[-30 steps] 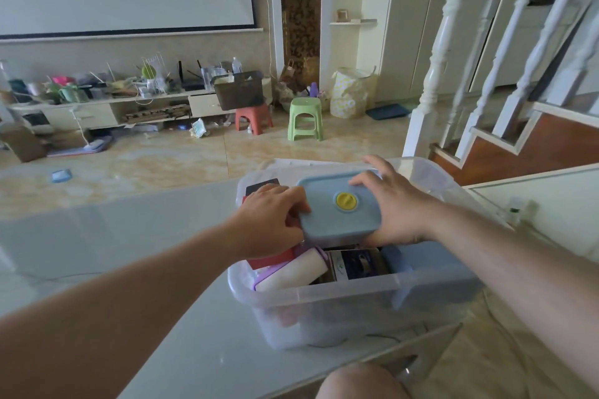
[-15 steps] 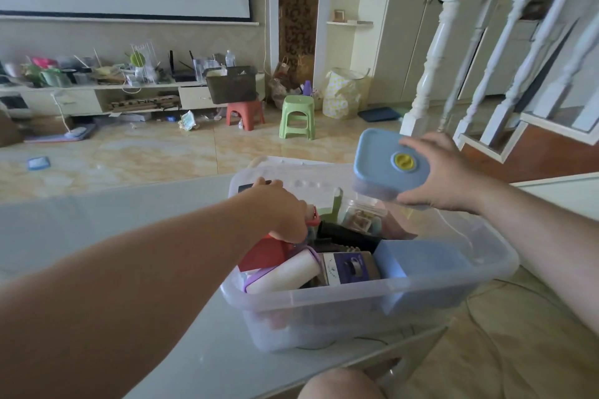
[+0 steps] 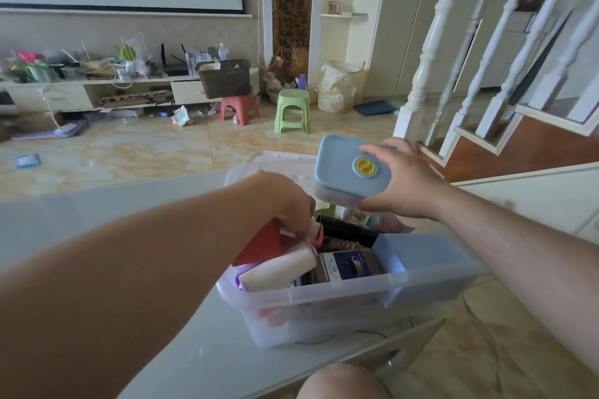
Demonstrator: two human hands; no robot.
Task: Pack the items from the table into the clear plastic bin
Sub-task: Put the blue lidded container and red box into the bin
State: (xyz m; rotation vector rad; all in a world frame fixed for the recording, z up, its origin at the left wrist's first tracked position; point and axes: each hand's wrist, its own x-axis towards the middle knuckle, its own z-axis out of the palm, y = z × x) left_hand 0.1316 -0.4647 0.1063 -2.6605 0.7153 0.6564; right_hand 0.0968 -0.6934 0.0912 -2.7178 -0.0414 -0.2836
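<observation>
The clear plastic bin [image 3: 340, 308] sits at the near right corner of the glass table [image 3: 113, 214], filled with several items. My right hand [image 3: 405, 181] grips a blue-lidded food container [image 3: 351, 168] with a yellow knob, held above the bin's far side. My left hand [image 3: 285, 201] reaches into the bin's left end, its fingers curled round a small pink-and-white item beside a red box [image 3: 259, 244]. A white roll [image 3: 278, 270], a purple printed box [image 3: 348, 264] and a blue box [image 3: 418, 253] lie near the front wall.
The bin's lid [image 3: 278, 160] lies on the table behind the bin. A white stair railing [image 3: 431, 52] and steps rise at the right. Green stool [image 3: 293, 110] and red stool [image 3: 240, 107] stand on the tiled floor beyond. My knee [image 3: 340, 382] shows below the table edge.
My right hand lifted the blue-lidded container off the bin's contents and now holds it over the far side. My left hand let go of it and dropped into the bin's left end.
</observation>
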